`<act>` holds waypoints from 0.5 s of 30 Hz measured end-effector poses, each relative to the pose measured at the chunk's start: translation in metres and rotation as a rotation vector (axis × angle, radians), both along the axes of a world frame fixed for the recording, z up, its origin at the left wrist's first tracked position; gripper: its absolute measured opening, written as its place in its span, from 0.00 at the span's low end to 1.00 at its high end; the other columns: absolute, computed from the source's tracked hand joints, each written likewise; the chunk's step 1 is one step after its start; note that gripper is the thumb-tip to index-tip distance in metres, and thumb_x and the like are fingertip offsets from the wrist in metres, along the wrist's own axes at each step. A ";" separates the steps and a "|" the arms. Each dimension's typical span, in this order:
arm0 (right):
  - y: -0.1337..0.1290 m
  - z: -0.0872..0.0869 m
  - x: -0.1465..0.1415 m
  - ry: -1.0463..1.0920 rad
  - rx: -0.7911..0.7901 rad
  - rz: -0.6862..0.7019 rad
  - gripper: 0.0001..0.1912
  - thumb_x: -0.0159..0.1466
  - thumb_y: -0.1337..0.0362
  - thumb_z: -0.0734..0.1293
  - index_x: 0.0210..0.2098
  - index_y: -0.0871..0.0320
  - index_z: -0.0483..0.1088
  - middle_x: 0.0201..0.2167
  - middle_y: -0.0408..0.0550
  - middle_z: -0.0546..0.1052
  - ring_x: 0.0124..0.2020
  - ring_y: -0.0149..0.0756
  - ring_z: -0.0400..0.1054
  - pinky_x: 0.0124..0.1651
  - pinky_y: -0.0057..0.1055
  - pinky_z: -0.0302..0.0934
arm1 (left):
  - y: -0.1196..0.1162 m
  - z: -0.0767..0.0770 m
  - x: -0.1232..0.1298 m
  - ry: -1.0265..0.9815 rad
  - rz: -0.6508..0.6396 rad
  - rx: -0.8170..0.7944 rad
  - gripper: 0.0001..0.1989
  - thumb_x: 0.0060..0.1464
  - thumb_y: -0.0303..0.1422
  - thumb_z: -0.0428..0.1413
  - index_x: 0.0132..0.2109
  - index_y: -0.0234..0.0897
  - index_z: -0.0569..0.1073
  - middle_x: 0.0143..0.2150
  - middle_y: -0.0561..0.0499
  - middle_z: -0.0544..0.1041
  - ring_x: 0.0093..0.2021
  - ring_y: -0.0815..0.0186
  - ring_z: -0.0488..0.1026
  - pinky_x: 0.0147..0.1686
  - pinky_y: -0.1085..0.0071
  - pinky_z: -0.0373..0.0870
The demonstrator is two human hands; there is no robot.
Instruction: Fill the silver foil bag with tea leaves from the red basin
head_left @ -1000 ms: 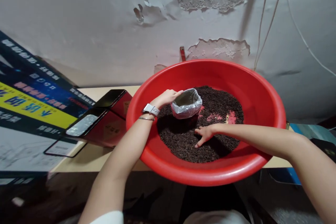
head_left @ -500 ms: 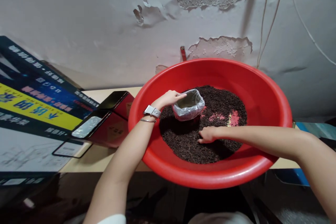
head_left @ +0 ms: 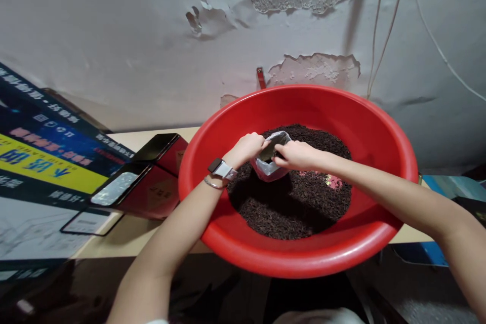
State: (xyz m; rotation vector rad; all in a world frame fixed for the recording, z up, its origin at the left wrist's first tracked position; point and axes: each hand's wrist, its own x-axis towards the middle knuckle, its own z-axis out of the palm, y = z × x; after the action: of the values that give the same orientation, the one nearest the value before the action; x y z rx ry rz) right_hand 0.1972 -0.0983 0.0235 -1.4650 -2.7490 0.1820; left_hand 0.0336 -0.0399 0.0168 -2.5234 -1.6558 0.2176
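A large red basin (head_left: pixel 304 258) holds a spread of dark, thin dried pieces (head_left: pixel 288 212). Above them, my left hand (head_left: pixel 248 148) grips the left rim of a clear plastic bag (head_left: pixel 270 171), whose mouth faces up. My right hand (head_left: pixel 294 156) is at the bag's right side, over its opening, with fingers curled around some of the dark pieces. How much is inside the bag is hard to see. A watch and a bracelet are on my left wrist.
Red and black tins (head_left: pixel 152 190) lie on the pale table (head_left: pixel 140 235) left of the basin. A large printed box (head_left: pixel 45 162) stands at the far left. Behind is a peeling wall with hanging cords (head_left: pixel 379 35). Blue items lie at the right.
My right hand has risen from the dark pieces in the basin to the mouth of the bag. My left hand still holds the bag. The view has shifted slightly.
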 end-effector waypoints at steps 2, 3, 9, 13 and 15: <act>0.006 -0.008 0.002 0.074 0.090 -0.055 0.20 0.68 0.55 0.54 0.51 0.60 0.65 0.45 0.58 0.75 0.43 0.46 0.72 0.41 0.37 0.64 | -0.005 0.000 0.006 0.011 0.013 0.002 0.24 0.63 0.39 0.40 0.40 0.31 0.78 0.37 0.37 0.78 0.38 0.57 0.76 0.31 0.71 0.62; 0.009 -0.013 0.003 0.099 0.121 -0.051 0.21 0.68 0.54 0.54 0.52 0.60 0.64 0.46 0.59 0.75 0.44 0.46 0.71 0.43 0.38 0.63 | -0.007 0.001 0.008 0.006 0.014 -0.002 0.24 0.63 0.39 0.40 0.41 0.31 0.78 0.37 0.37 0.78 0.39 0.56 0.76 0.32 0.71 0.63; 0.026 -0.012 0.014 0.339 0.206 -0.093 0.22 0.69 0.51 0.51 0.44 0.61 0.67 0.42 0.54 0.75 0.44 0.39 0.68 0.47 0.33 0.59 | -0.015 0.005 0.012 -0.060 0.018 -0.027 0.22 0.61 0.41 0.44 0.39 0.32 0.79 0.35 0.39 0.79 0.36 0.58 0.76 0.32 0.71 0.63; 0.051 -0.003 0.037 0.289 0.156 -0.406 0.20 0.69 0.60 0.51 0.47 0.61 0.68 0.43 0.55 0.76 0.44 0.41 0.70 0.46 0.34 0.60 | -0.018 0.006 0.014 -0.090 -0.008 -0.072 0.19 0.58 0.39 0.47 0.36 0.32 0.79 0.32 0.41 0.78 0.33 0.59 0.75 0.31 0.71 0.63; 0.057 -0.009 0.048 0.076 -0.002 -0.448 0.19 0.66 0.62 0.54 0.48 0.64 0.70 0.46 0.60 0.75 0.46 0.45 0.71 0.47 0.35 0.61 | -0.017 0.005 0.015 -0.065 -0.009 -0.028 0.17 0.58 0.36 0.47 0.38 0.31 0.79 0.33 0.39 0.78 0.36 0.58 0.75 0.33 0.71 0.65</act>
State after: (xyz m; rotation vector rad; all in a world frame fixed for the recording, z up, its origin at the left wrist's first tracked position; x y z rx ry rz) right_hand 0.2451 -0.0411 0.0143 -1.9751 -2.2860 0.2219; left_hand 0.0482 -0.0571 0.0213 -2.5841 -1.6751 0.1609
